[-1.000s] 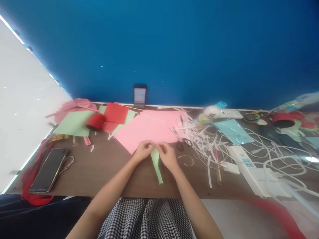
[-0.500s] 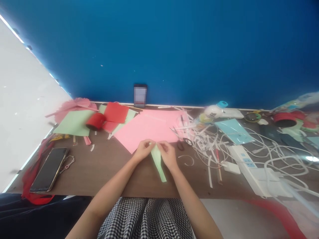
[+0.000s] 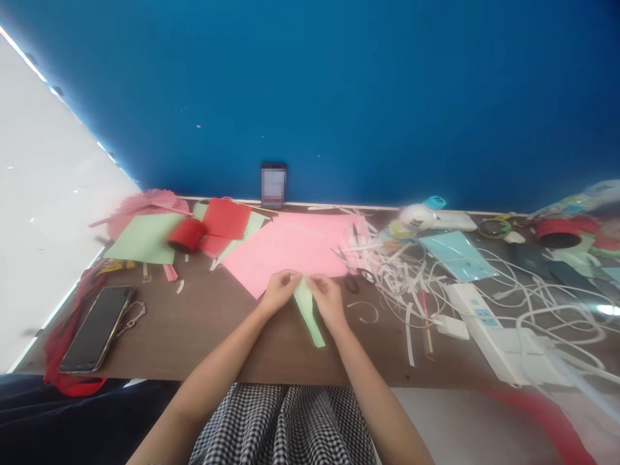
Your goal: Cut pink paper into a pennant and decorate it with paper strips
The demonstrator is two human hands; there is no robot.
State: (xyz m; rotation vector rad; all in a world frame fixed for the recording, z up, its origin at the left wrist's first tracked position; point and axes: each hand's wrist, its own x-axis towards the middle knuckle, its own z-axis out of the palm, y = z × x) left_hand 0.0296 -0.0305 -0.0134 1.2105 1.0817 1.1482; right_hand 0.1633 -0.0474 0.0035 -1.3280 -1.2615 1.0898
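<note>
A folded strip of light green paper (image 3: 308,314) hangs between my hands and slants down toward the front of the table. My left hand (image 3: 281,290) pinches its upper left edge with thumb and forefinger. On the other side, my right hand (image 3: 328,296) is closed on the upper right edge, fingertips close to those of the left. The fingers partly hide the top of the strip. Just beyond both hands lies a large pink paper sheet (image 3: 290,248). Scissors (image 3: 356,278) with dark handles rest to the right, beside a pile of white paper strips (image 3: 400,278).
A phone (image 3: 98,329) lies at the left, with a red ribbon (image 3: 58,349) next to it. Green paper (image 3: 145,237), red paper (image 3: 227,218) and a red roll (image 3: 186,236) sit behind. Right are a power strip (image 3: 477,316), tangled white cables and a glue bottle (image 3: 419,215).
The lower end of the green paper strip has shifted slightly up and to the right. Both hands keep their pinch in nearly the same place.
</note>
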